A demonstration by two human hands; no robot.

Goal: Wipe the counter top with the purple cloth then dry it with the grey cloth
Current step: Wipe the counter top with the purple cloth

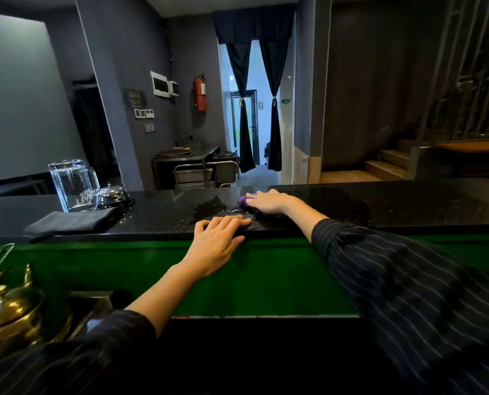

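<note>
From the head view, the purple cloth [244, 201] is a small, soft wad almost wholly hidden under the right hand [267, 202]; only a bright violet edge shows at the fingertips, on the far middle part of the black speckled tabletop [408, 206]. It looks light, limp and probably damp, so it should bunch and slide easily on the polished stone. The best hold is a flat palm on top with the fingers curled over its leading edge, rather than a pinch. That is roughly how the right hand lies now: fingers spread and pressed down on the cloth, palm covering it.

The left hand [219, 240] rests flat on the near edge of the tabletop, fingers spread and holding nothing; I judge that it serves as a brace.

A wet patch [210, 206] glistens just left of the purple cloth, so the wiping step appears to be under way, with drying not yet begun.

The grey cloth [72, 222] lies folded in a flat dark rectangle at the near left of the tabletop, well apart from both hands. It looks dry, soft and light; grasping it by the near folded edge should lift it cleanly.

Just beyond it stand an upturned clear glass jug [72, 185] and a metal bell [112, 195], both fragile or easily knocked, so care is needed when reaching there.
</note>
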